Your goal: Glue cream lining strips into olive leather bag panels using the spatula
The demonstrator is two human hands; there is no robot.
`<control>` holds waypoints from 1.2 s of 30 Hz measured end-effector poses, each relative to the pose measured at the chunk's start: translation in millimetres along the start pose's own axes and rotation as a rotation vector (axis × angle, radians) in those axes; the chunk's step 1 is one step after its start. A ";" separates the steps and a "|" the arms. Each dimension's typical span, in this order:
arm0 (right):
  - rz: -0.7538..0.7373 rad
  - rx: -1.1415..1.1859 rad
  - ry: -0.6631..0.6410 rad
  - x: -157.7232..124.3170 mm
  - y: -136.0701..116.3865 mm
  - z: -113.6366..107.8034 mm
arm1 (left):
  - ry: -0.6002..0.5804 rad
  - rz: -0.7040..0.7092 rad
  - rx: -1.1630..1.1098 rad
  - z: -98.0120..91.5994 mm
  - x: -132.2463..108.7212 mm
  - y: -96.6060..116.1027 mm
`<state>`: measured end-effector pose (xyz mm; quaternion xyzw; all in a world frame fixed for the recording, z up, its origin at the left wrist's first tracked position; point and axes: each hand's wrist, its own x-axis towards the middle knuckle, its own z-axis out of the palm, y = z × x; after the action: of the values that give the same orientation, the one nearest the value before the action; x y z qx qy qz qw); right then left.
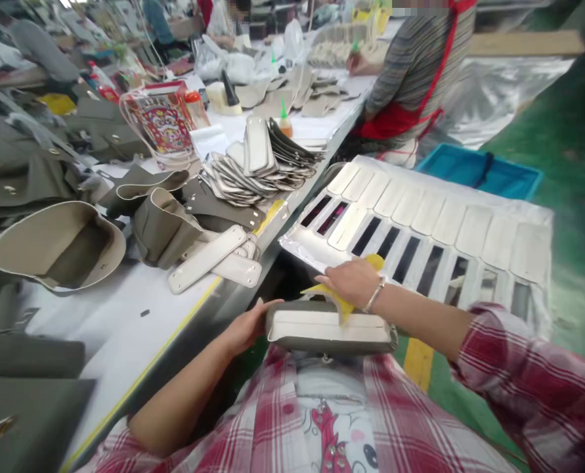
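Against my front rests a small olive-grey bag [331,343], its long cream panel [322,326] facing up. My left hand [247,327] grips the bag's left end, thumb along the edge. Over the far side of the bag, my right hand [352,282] is closed around a thin yellow sheet-like piece [344,307]. One end of that piece reaches down onto the cream panel, and another part sticks out beyond the fingers. Whether it is cloth or plastic I cannot tell. The right fingertips are partly hidden.
Cream strips [440,213] lie in rows on a slotted, wrapped board [292,244] at the right. On the white table [139,355] are loose strips [207,259], stacked panels [243,174], open bags [58,246] and a green-tipped bottle [285,121]. A co-worker [415,72] sits beyond; a blue bin [479,172] stands behind.
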<state>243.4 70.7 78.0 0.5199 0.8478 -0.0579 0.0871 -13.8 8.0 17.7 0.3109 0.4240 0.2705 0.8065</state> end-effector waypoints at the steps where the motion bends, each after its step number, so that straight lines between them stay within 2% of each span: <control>1: 0.068 0.027 -0.022 -9.5 3.4 -6.0 | 0.017 0.011 0.039 -2.0 -1.6 -0.3; 4: 0.185 0.237 -0.122 -38.9 4.2 -19.8 | 0.056 0.037 0.263 -4.9 -2.5 5.4; 7: 0.103 0.515 -0.175 -66.7 -7.8 -23.8 | 0.048 0.049 0.475 -5.5 -1.2 16.1; 9: 0.080 0.666 -0.136 -83.1 -22.5 -20.3 | 0.059 0.086 0.544 -6.2 -0.4 21.9; 11: 0.129 0.823 -0.068 -96.8 -41.7 -13.0 | 0.077 0.118 0.567 -6.9 -0.7 25.0; 16: 0.307 1.135 0.030 -116.5 -93.6 11.1 | 0.043 0.028 0.565 -2.9 -12.6 18.3; 18: 0.331 1.237 0.057 -119.5 -109.1 19.8 | 0.005 -0.031 0.457 0.6 -18.5 10.4; 21: 0.347 1.338 0.054 -120.4 -124.0 30.2 | -0.029 -0.069 0.127 5.7 -21.1 -3.2; 26: 0.443 1.391 0.065 -113.2 -135.8 41.8 | 0.018 0.023 -0.257 16.1 -11.2 -18.3; 30: 0.498 1.473 0.054 -103.1 -146.8 50.9 | 0.004 0.146 -0.360 25.2 -5.5 -23.3; 34: 0.583 1.529 0.126 -95.2 -160.5 55.6 | 0.069 0.194 -0.374 30.3 -4.7 -30.8; 36: 0.605 1.593 0.109 -93.2 -166.1 55.1 | 0.086 0.205 -0.381 29.5 -5.3 -35.7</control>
<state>141.5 -96.1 44.8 0.6322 0.3819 -0.5858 -0.3336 14.9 -27.3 7.6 0.1824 0.3653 0.4391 0.8003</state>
